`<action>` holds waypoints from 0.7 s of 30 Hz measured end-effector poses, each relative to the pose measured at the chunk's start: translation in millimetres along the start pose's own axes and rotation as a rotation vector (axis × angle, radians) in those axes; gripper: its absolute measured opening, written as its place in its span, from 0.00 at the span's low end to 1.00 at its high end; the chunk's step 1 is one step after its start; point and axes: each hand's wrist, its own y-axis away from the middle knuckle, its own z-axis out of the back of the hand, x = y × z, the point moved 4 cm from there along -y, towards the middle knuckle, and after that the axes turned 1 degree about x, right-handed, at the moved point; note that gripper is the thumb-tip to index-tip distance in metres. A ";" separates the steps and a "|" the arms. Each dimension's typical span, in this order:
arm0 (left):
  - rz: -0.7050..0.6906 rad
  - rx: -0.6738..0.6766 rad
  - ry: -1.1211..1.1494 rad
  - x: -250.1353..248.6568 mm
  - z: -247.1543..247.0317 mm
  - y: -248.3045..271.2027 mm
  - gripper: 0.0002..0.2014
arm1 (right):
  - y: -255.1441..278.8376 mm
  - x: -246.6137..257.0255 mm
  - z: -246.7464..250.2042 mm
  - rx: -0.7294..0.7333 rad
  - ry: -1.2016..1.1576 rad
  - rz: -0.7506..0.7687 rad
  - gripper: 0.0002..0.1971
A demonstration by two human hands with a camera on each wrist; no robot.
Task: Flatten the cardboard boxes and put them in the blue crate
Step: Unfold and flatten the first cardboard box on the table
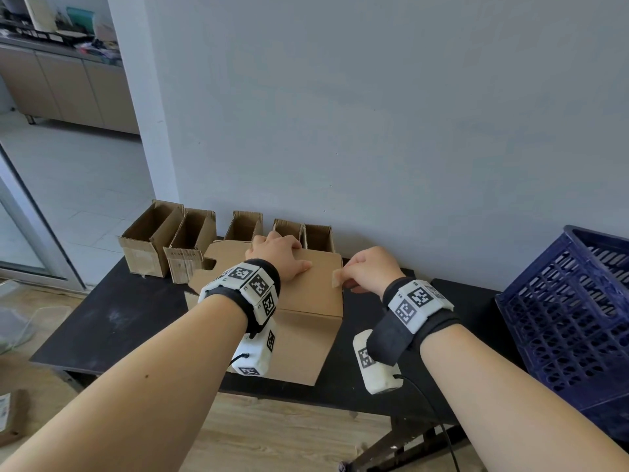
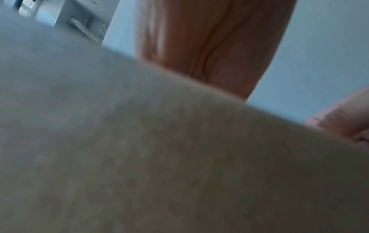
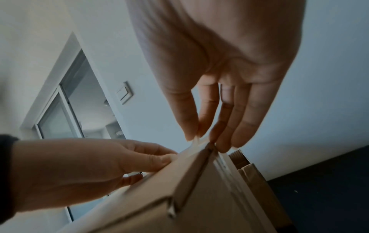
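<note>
A closed cardboard box (image 1: 306, 301) stands mid-table on the black table (image 1: 119, 318). My left hand (image 1: 279, 253) lies on its top, fingers curled over the far edge and thumb on the top face, holding it down. My right hand (image 1: 345, 277) is at the box's upper right corner and pinches a strip of tape (image 1: 337, 279) lifted off the seam. The right wrist view shows my right hand (image 3: 199, 138) gripping the clear tape (image 3: 196, 141) above the box seam (image 3: 191, 181). Blurred cardboard (image 2: 179, 157) fills the left wrist view. The blue crate (image 1: 571, 318) stands at the table's right.
Several smaller open cardboard boxes (image 1: 153, 240) stand in a row along the table's back edge against the grey wall. A flap of the box sticks out to the left (image 1: 218, 257). Wood floor lies below the table's front edge.
</note>
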 end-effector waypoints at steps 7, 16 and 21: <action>-0.003 0.003 -0.004 0.2 -0.3 -0.1 0.26 | 4.6 -9.8 1.9 0.108 -0.435 -0.119 0.07; 0.013 0.010 -0.012 -3.0 -0.8 -2.2 0.27 | 1.4 -23.8 3.9 0.147 -0.702 -0.223 0.06; 0.024 0.004 -0.016 -1.3 -1.2 -4.1 0.26 | -5.1 -40.7 10.1 0.130 -0.813 -0.266 0.06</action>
